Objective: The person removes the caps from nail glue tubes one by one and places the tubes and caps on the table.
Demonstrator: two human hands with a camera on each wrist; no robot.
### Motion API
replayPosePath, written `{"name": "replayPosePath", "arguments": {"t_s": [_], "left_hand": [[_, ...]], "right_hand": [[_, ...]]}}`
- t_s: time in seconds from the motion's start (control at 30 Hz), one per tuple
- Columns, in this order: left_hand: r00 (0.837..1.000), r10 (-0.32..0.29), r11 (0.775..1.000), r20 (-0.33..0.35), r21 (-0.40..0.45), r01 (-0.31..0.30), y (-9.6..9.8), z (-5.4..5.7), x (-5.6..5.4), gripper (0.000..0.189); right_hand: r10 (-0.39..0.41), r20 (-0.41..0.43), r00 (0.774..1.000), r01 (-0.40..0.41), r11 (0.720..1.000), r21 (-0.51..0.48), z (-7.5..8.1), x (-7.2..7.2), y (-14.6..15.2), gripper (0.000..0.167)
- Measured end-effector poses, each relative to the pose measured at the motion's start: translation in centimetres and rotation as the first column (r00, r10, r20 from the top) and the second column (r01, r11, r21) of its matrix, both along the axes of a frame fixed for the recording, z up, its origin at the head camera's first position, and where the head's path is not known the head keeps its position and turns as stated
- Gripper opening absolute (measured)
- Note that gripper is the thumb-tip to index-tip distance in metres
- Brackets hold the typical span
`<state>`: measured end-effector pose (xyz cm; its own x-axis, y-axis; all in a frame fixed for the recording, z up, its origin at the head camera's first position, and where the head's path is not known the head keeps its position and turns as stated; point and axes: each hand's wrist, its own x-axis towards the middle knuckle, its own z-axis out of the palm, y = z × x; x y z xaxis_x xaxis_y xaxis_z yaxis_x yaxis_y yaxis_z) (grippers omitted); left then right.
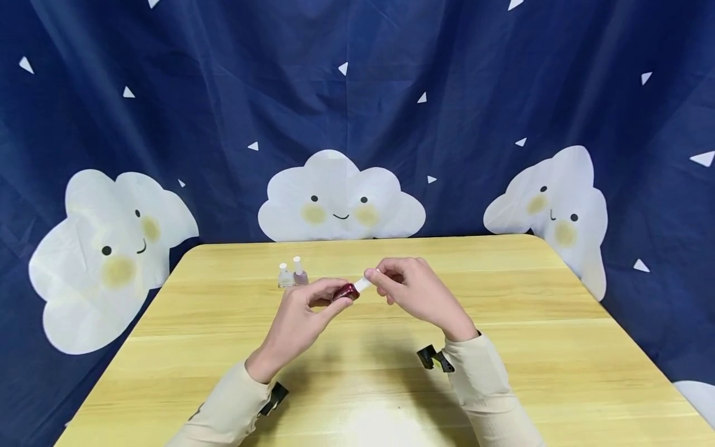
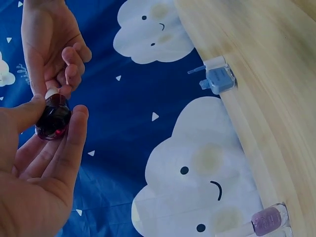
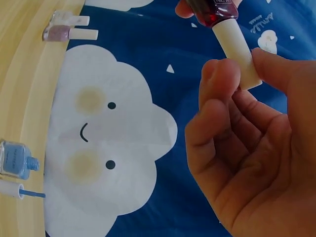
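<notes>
My left hand (image 1: 298, 316) holds a dark red nail polish bottle (image 1: 345, 292) between thumb and fingers, above the table and tilted. With thumb and index finger, my right hand (image 1: 419, 293) pinches the bottle's white cap (image 3: 238, 53), its other fingers curled in. The cap sits on the bottle's neck in the right wrist view; I cannot tell whether it is tight. A blue nail polish bottle (image 3: 16, 159) stands uncapped on the table, its white cap with blue brush (image 3: 12, 189) lying beside it. Both are hidden from the head view.
Beyond my left hand stand a purple nail polish bottle (image 1: 300, 277) and a clear one (image 1: 286, 279), both with white caps on. The wooden table (image 1: 503, 372) reaches back to a dark blue curtain (image 1: 475, 124) printed with clouds.
</notes>
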<state>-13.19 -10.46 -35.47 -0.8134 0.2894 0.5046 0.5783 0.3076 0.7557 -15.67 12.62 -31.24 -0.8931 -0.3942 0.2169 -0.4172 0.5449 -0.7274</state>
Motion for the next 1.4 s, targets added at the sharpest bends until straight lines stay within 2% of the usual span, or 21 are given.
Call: {"name": "replayPosePath", "arguments": {"t_s": [0.3,0.63,0.93,1.4], "left_hand": [[1.0,0.005,1.0,-0.028,-0.01,-0.006,-0.12,-0.02,0.08,0.026],[0.999,-0.018,1.0,-0.05,-0.007,0.017,0.21,-0.06,0.46,0.024],[0.997,-0.013,1.0,-0.074,-0.005,0.013,0.19,-0.2,0.41,0.023],[0.998,-0.026,1.0,-0.061,-0.012,0.026,0.25,-0.28,0.51,0.025]], "right_hand": [[-0.026,-0.053,0.998,0.029,0.998,0.058,-0.11,0.02,-0.26,0.05],[-0.037,-0.075,0.997,0.044,0.994,0.096,-0.21,0.28,-0.55,0.06],[-0.02,-0.087,0.996,0.033,0.988,0.153,-0.04,0.34,-0.61,0.056],[0.037,-0.077,0.996,-0.023,0.985,0.171,0.15,0.3,-0.33,0.049]]}}
